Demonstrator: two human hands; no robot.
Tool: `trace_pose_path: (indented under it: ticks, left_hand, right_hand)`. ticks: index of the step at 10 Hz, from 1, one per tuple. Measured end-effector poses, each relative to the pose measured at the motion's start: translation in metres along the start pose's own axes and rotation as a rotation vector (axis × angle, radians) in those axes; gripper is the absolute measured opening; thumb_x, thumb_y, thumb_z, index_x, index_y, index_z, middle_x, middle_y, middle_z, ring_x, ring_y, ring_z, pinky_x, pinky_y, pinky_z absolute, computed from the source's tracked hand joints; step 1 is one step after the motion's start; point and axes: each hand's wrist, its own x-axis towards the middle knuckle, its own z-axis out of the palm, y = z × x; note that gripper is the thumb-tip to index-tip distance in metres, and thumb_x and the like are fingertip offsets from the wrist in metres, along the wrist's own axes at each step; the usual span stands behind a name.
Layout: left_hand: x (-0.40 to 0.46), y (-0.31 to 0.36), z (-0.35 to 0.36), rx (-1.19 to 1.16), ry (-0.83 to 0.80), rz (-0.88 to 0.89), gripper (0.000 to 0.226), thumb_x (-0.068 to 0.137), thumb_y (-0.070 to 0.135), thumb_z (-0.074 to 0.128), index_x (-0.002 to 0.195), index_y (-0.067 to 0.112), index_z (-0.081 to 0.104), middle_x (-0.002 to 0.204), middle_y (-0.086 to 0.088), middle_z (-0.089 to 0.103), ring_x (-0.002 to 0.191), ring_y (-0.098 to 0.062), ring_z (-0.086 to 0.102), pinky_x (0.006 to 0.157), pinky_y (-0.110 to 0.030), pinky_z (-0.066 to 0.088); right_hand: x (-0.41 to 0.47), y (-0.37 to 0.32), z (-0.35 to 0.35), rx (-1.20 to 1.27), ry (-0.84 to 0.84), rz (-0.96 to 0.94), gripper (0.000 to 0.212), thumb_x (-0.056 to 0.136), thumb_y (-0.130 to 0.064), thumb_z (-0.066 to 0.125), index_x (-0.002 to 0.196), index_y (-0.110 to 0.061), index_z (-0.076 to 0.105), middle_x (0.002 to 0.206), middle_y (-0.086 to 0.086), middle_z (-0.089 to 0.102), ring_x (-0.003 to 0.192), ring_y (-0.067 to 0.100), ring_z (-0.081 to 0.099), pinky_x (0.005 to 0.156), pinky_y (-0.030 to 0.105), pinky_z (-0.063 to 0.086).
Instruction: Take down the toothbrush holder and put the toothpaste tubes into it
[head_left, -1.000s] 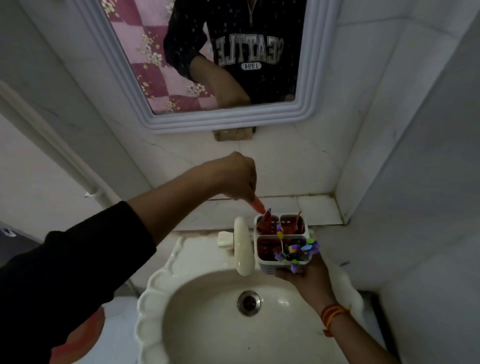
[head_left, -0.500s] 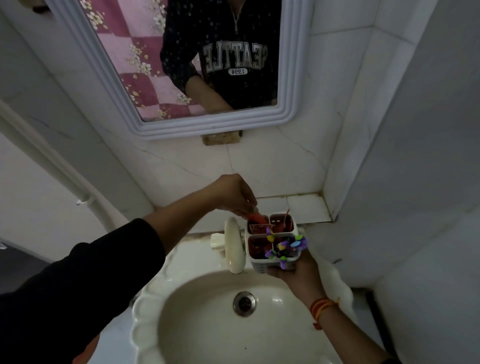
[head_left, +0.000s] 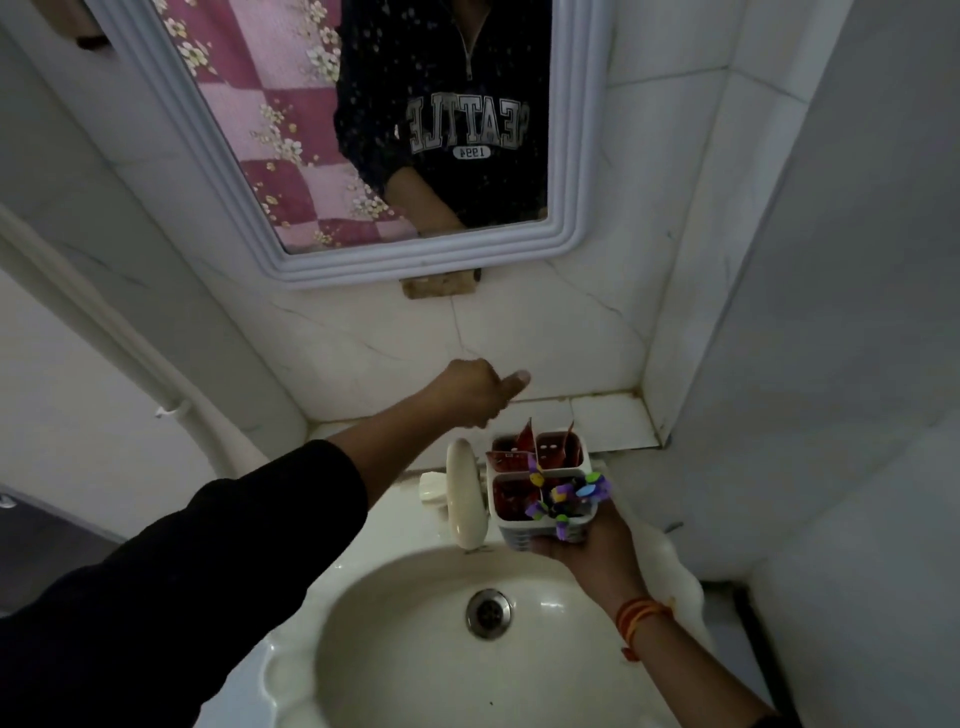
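**Left hand lifts clear, tubes are in**

Left hand has risen off the holder, fingers curled, empty. Mirrored sweatshirt reads "SEATTLE 1994" reversed. Red toothpaste tubes stand in the white toothbrush holder, gripped underneath by the right hand above the sink.

Open room lies above the holder; the tap crowds its left, tiled walls close behind.

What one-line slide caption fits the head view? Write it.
Right hand holds the four-compartment toothbrush holder above the sink; left hand hovers over its red toothpaste tubes.
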Motion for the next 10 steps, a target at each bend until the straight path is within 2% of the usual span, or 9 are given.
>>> trace_pose_path:
  ticks: [1, 2, 3, 5, 6, 7, 8, 9, 10]
  left_hand:
    - [0.004, -0.005, 0.010, 0.234, -0.174, -0.030, 0.085, 0.098, 0.067, 0.021, 0.113, 0.000, 0.070, 0.110, -0.015, 0.072, 0.098, -0.026, 0.064, 0.093, -0.036, 0.047]
    - [0.010, 0.000, 0.022, 0.143, -0.146, -0.041, 0.081, 0.096, 0.071, 0.022, 0.082, 0.006, 0.069, 0.077, -0.009, 0.070, 0.078, -0.024, 0.067, 0.073, -0.029, 0.047]
    - [0.018, 0.012, 0.021, 0.008, -0.034, -0.061, 0.080, 0.094, 0.074, 0.022, 0.067, 0.009, 0.062, 0.059, -0.008, 0.067, 0.058, -0.021, 0.068, 0.067, -0.027, 0.054]
    - [0.059, 0.045, 0.016, -0.695, -0.021, -0.180, 0.082, 0.089, 0.075, 0.036, 0.129, 0.008, 0.061, 0.108, -0.011, 0.068, 0.088, -0.024, 0.065, 0.075, -0.032, 0.055]
    - [0.070, 0.061, 0.020, -0.914, -0.028, -0.174, 0.068, 0.093, 0.066, 0.041, 0.135, 0.014, 0.055, 0.122, -0.010, 0.063, 0.099, -0.024, 0.059, 0.082, -0.035, 0.049]
    - [0.074, 0.068, 0.024, -1.019, -0.006, -0.153, 0.051, 0.097, 0.057, 0.043, 0.126, 0.017, 0.055, 0.117, -0.012, 0.063, 0.100, -0.025, 0.059, 0.096, -0.040, 0.047]
    - [0.072, 0.068, 0.025, -1.125, 0.009, -0.143, 0.047, 0.099, 0.050, 0.045, 0.126, 0.013, 0.055, 0.095, -0.009, 0.063, 0.084, -0.021, 0.058, 0.091, -0.038, 0.047]
    - [0.062, 0.061, 0.027, -1.137, -0.007, -0.154, 0.050, 0.099, 0.051, 0.046, 0.121, 0.007, 0.057, 0.094, -0.009, 0.061, 0.082, -0.022, 0.058, 0.078, -0.032, 0.048]
    - [0.054, 0.045, 0.025, -1.036, -0.002, -0.156, 0.061, 0.098, 0.054, 0.048, 0.133, 0.005, 0.054, 0.124, -0.013, 0.061, 0.107, -0.030, 0.060, 0.084, -0.034, 0.050]
  right_hand:
    - [-0.003, -0.005, 0.000, -0.021, 0.023, 0.002, 0.067, 0.058, -0.012, 0.094, 0.099, -0.049, 0.055, 0.095, -0.027, 0.065, 0.089, -0.026, 0.056, 0.071, -0.004, 0.045]
    - [-0.004, -0.010, -0.004, -0.053, 0.076, -0.011, 0.057, 0.064, -0.014, 0.091, 0.097, -0.046, 0.058, 0.090, -0.028, 0.064, 0.087, -0.015, 0.061, 0.070, 0.001, 0.047]
    - [0.012, -0.016, -0.022, -0.060, 0.140, -0.026, 0.054, 0.068, -0.012, 0.087, 0.108, -0.036, 0.059, 0.097, -0.013, 0.069, 0.095, 0.008, 0.064, 0.079, 0.021, 0.050]
    - [0.071, -0.030, -0.063, -0.082, 0.210, -0.023, 0.061, 0.068, -0.009, 0.087, 0.123, -0.015, 0.061, 0.115, 0.005, 0.072, 0.103, 0.017, 0.064, 0.087, 0.026, 0.049]
    - [0.090, -0.030, -0.073, -0.084, 0.197, 0.013, 0.065, 0.068, -0.008, 0.087, 0.126, -0.013, 0.059, 0.118, 0.005, 0.071, 0.108, 0.021, 0.064, 0.090, 0.025, 0.046]
    - [0.104, -0.025, -0.080, -0.073, 0.197, 0.057, 0.064, 0.069, -0.001, 0.084, 0.127, -0.012, 0.059, 0.121, 0.009, 0.070, 0.113, 0.025, 0.064, 0.091, 0.026, 0.046]
    - [0.108, -0.024, -0.082, -0.063, 0.206, 0.082, 0.071, 0.070, 0.001, 0.080, 0.134, -0.014, 0.054, 0.126, 0.009, 0.067, 0.116, 0.027, 0.062, 0.097, 0.033, 0.049]
    - [0.107, -0.025, -0.083, -0.072, 0.176, 0.127, 0.070, 0.075, -0.002, 0.077, 0.139, -0.015, 0.050, 0.129, 0.010, 0.065, 0.118, 0.029, 0.061, 0.097, 0.032, 0.047]
    - [0.087, -0.033, -0.079, -0.109, 0.190, 0.230, 0.060, 0.079, -0.013, 0.075, 0.135, -0.015, 0.054, 0.129, 0.013, 0.066, 0.117, 0.033, 0.061, 0.098, 0.035, 0.049]
